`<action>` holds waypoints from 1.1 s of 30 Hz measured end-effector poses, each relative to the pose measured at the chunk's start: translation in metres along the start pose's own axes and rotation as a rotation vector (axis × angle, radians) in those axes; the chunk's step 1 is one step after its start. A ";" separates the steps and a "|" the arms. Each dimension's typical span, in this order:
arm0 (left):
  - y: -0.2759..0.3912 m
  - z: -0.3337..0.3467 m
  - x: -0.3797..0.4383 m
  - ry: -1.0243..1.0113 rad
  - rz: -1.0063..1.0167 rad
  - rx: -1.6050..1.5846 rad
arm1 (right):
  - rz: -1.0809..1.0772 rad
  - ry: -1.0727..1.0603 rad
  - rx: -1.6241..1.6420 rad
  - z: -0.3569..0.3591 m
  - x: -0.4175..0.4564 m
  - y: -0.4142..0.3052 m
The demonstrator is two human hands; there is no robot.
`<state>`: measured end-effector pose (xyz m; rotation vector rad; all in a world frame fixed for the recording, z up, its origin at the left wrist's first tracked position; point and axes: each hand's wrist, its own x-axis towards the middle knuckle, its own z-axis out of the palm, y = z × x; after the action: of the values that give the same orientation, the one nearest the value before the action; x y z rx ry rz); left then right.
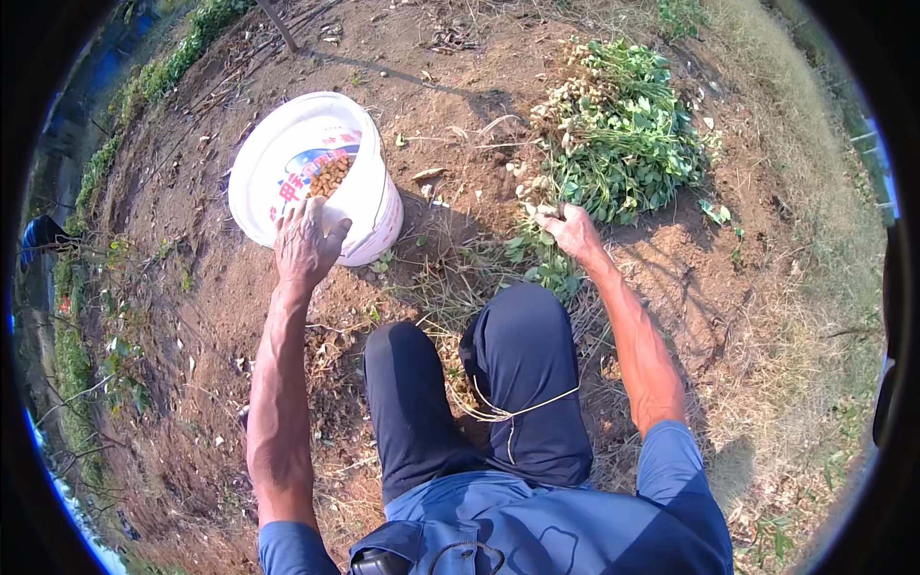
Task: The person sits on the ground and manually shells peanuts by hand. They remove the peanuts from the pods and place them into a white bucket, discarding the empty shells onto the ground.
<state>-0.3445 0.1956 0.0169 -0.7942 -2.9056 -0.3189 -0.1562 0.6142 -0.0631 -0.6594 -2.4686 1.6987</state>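
A white plastic bucket (387,221) with printed writing stands tilted on the soil, with unshelled peanuts (330,177) heaped inside. My left hand (307,241) is over its near rim, back of the hand up and thumb spread from the fingers; nothing shows in it. My right hand (571,233) pinches the stems of a peanut plant (552,262), whose pods (533,192) stick out beyond my fingers and whose leaves hang toward my knee. Just beyond that hand lies a pile of pulled peanut plants (632,136), pods on its left side and green leaves on its right.
My bent knees (528,323) are close below the right hand, with dry stalks (460,280) strewn before them. A thin straw (546,404) lies across one thigh. A post (279,25) stands at the back, and dry grass (812,287) covers the right side.
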 end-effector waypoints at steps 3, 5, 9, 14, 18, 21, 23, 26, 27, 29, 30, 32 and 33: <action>0.006 -0.007 -0.022 0.116 0.064 0.032 | 0.079 0.090 0.170 0.001 -0.011 -0.033; 0.037 -0.016 -0.039 0.066 -0.024 -0.022 | 0.100 0.124 -0.399 -0.007 -0.013 -0.033; 0.070 -0.023 -0.082 0.087 -0.061 -0.277 | -0.145 0.309 -0.148 -0.011 -0.033 -0.057; 0.114 -0.058 -0.119 0.149 0.002 -0.508 | -0.428 0.296 -0.186 0.019 -0.061 -0.134; 0.120 -0.109 -0.137 0.266 -0.013 -0.605 | -0.652 0.195 -0.251 0.085 -0.098 -0.211; 0.122 -0.139 -0.149 0.335 0.007 -0.710 | -0.726 0.129 -0.020 0.131 -0.141 -0.249; 0.115 -0.160 -0.164 0.430 0.026 -0.702 | -0.638 0.043 -0.009 0.170 -0.176 -0.261; 0.094 -0.171 -0.194 0.339 -0.218 -0.836 | -0.674 -0.025 0.121 0.223 -0.214 -0.264; 0.082 -0.167 -0.205 0.315 -0.304 -0.951 | -0.633 -0.117 0.170 0.237 -0.231 -0.265; 0.061 -0.162 -0.223 0.347 -0.367 -1.231 | -0.605 -0.271 0.173 0.261 -0.251 -0.252; 0.041 -0.155 -0.237 0.321 -0.449 -1.287 | -0.581 -0.363 0.042 0.273 -0.259 -0.245; 0.020 -0.155 -0.259 0.325 -0.602 -1.502 | -0.650 -0.442 -0.047 0.263 -0.282 -0.251; 0.004 -0.151 -0.270 0.327 -0.639 -1.603 | -0.774 -0.409 -0.076 0.261 -0.290 -0.244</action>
<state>-0.1033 0.0324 0.1201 0.2472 -1.9447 -2.5569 -0.0455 0.2022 0.1095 0.6468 -2.5095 1.5010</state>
